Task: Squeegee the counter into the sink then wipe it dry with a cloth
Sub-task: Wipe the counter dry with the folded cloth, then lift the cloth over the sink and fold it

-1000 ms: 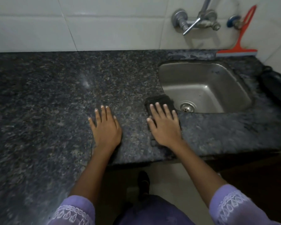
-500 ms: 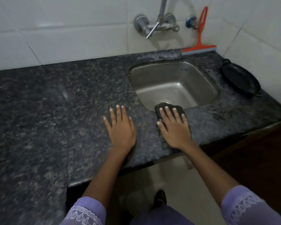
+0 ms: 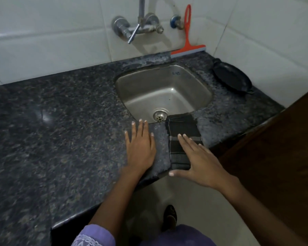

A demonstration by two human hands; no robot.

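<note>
A dark folded cloth lies flat on the speckled granite counter, on the strip in front of the steel sink; its far edge reaches the sink's rim. My right hand presses flat on the cloth's near half, fingers spread, thumb over the counter's front edge. My left hand rests flat and empty on the counter just left of the cloth. An orange squeegee leans upright against the tiled wall behind the sink.
A wall tap sticks out above the sink. A black pan lies on the counter at the right, by the wall corner. A dark wooden panel stands right of the counter. A wet patch shows behind the sink.
The right hand has slid the cloth rightward along the strip in front of the sink and drawn back toward the counter's edge. The left hand has followed to the right, still flat.
</note>
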